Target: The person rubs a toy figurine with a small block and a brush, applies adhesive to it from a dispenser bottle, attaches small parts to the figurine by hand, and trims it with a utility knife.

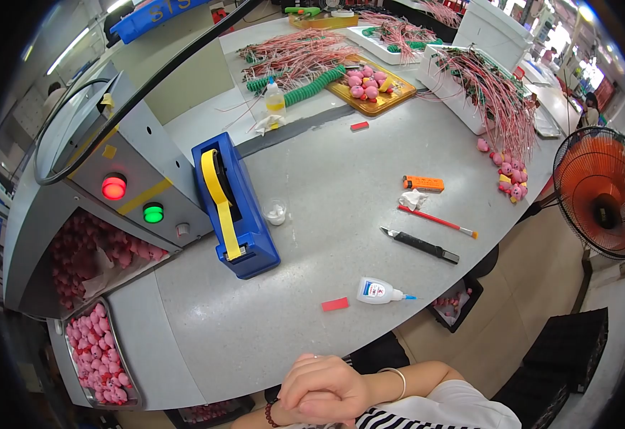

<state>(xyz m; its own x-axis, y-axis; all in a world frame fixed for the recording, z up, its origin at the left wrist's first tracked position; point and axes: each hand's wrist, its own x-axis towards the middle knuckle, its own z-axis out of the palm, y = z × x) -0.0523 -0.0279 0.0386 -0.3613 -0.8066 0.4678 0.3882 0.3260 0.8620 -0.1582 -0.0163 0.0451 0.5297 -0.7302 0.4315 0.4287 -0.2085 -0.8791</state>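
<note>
My right hand [326, 386] is closed over my left hand [292, 415] at the bottom edge of the view, close to my body. A pale bangle [402, 382] circles my right wrist, and a dark red bead bracelet [270, 416] is on the left one. Most of the left hand is hidden, its fingers included. Just above the hands on the grey table [312, 314] lie a small red strip [334, 304] and a white glue bottle [375, 291] with a blue tip. Farther up are a craft knife [420, 244], a red brush [437, 222] and an orange object [423, 184].
A blue tape dispenser [259, 243] with yellow tape stands beside a grey machine [140, 168] with lit red and green buttons. Pink figures fill a metal tray [132, 382] at left. Wire bundles [291, 53], a yellow tray [377, 111] and a fan [602, 193] stand farther off.
</note>
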